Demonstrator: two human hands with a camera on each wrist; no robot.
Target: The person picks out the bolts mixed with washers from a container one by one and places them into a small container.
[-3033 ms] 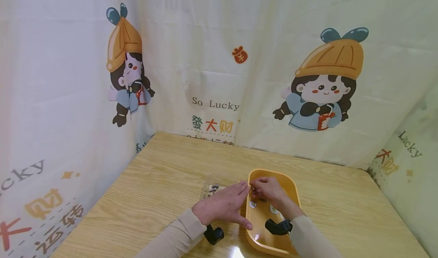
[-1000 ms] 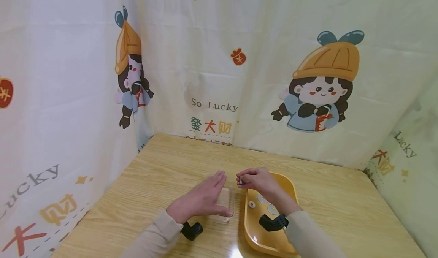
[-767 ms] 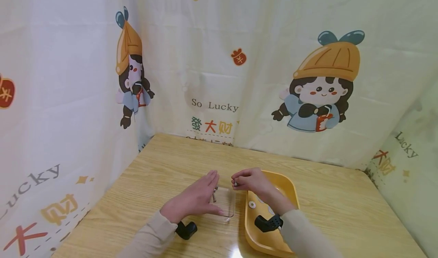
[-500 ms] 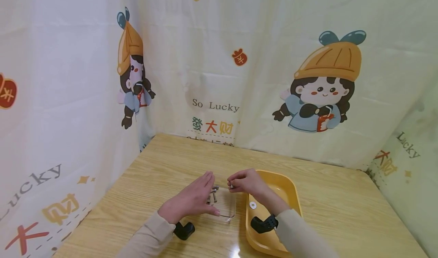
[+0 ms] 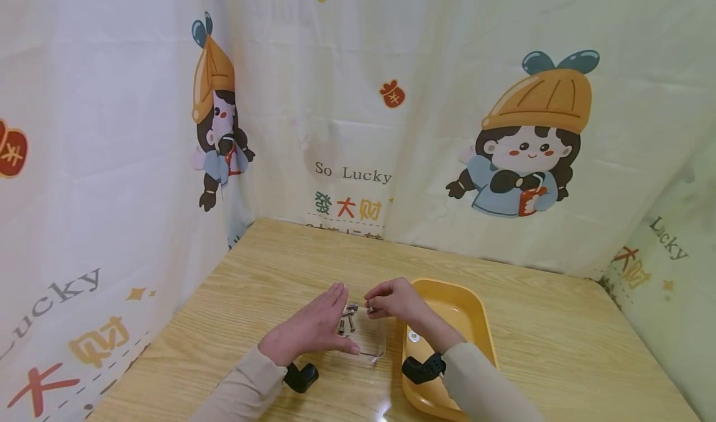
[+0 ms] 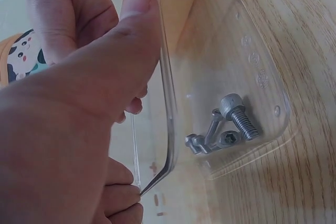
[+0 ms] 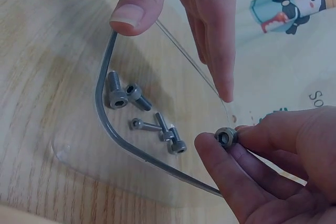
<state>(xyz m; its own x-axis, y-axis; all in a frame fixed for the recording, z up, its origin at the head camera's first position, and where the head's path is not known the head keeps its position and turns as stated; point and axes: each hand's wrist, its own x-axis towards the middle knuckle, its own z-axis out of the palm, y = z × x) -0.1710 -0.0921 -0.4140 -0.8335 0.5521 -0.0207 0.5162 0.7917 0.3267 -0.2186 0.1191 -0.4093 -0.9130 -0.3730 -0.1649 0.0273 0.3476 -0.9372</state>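
Observation:
My right hand (image 5: 398,301) pinches a socket-head bolt (image 7: 226,137) between thumb and fingertips, its hex recess visible in the right wrist view. It hovers over the far right corner of a clear plastic box (image 5: 385,338). My left hand (image 5: 307,329) spans the box's left part, its fingers straight and the thumb (image 7: 128,17) resting on the rim. Several loose bolts (image 7: 118,97) of differing size lie on the box floor, beneath the left hand's span. Part of the box is hidden behind that hand.
An orange tray (image 5: 485,322) stands right of the box, partly under my right forearm. A flat washer (image 5: 414,336) lies inside it. A patterned curtain (image 5: 347,99) hangs behind the wooden table (image 5: 268,266). Black camera mounts (image 5: 302,377) sit at both wrists.
My right hand has come out of the orange tray and moved left over the box, carrying the bolt. My left hand has shifted left from the tray's rim to the clear box.

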